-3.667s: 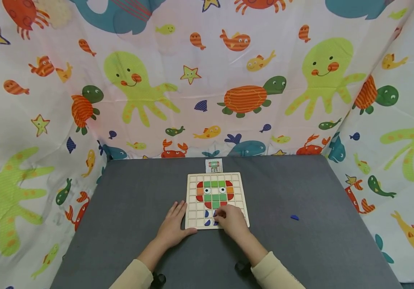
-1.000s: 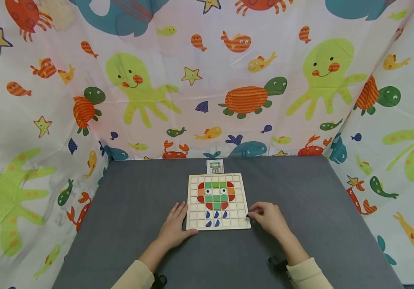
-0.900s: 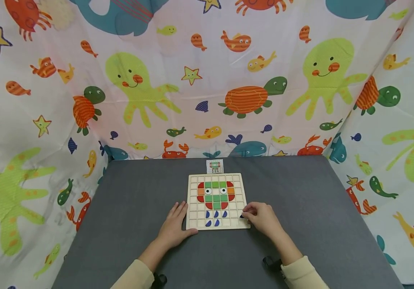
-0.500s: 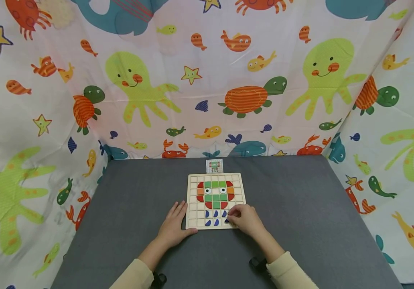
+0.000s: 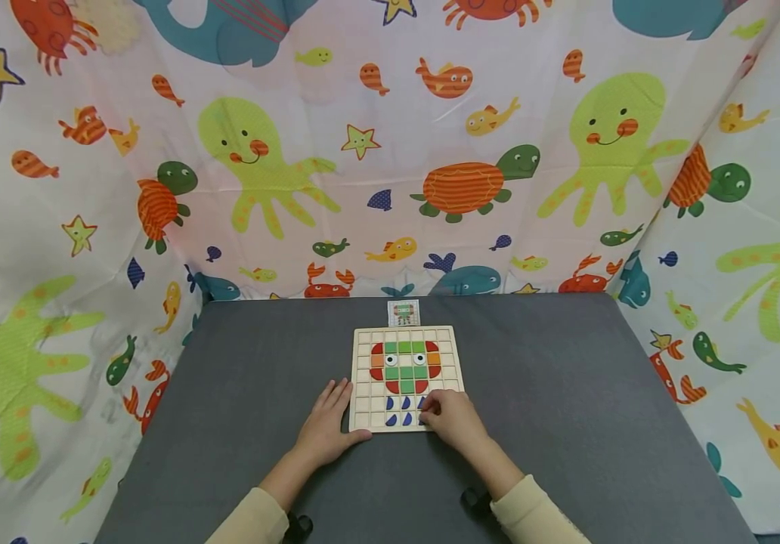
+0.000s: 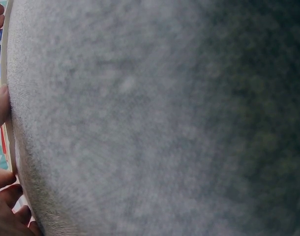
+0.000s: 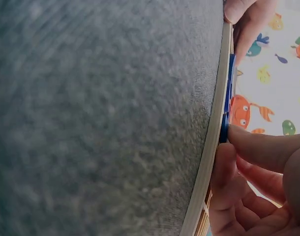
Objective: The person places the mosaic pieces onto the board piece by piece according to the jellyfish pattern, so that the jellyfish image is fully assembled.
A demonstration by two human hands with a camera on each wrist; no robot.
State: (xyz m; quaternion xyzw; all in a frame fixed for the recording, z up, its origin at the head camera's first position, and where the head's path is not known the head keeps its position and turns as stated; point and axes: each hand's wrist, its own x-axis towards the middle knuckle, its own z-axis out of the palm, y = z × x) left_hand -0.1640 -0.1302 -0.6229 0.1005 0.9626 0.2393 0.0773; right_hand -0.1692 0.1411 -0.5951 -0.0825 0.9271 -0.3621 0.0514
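Note:
A pale wooden grid board [image 5: 363, 408] lies on the table, bearing a face of red, orange and green tiles [image 5: 407, 372] with two round eye tiles. Below the face stand two rows of blue curved tiles [image 5: 392, 419]. My right hand [image 5: 456, 420] is over the board's lower right part, its thumb and forefinger pinching a blue curved tile [image 7: 224, 129] at the end of the bottom row. That tile is mostly hidden by the fingers in the head view. My left hand [image 5: 322, 431] rests against the board's left side, fingers extended, thumb at the lower left corner.
A small picture card [image 5: 403, 313] with a similar coloured figure lies just beyond the board's far edge. The grey table [image 5: 567, 408] spreads around the board. A white curtain [image 5: 376, 98] printed with sea animals closes off the back and both sides.
The loose blue tile once lying on the table at the right is now in my right hand, which has moved left over the board to the bottom row. My left hand stays put.

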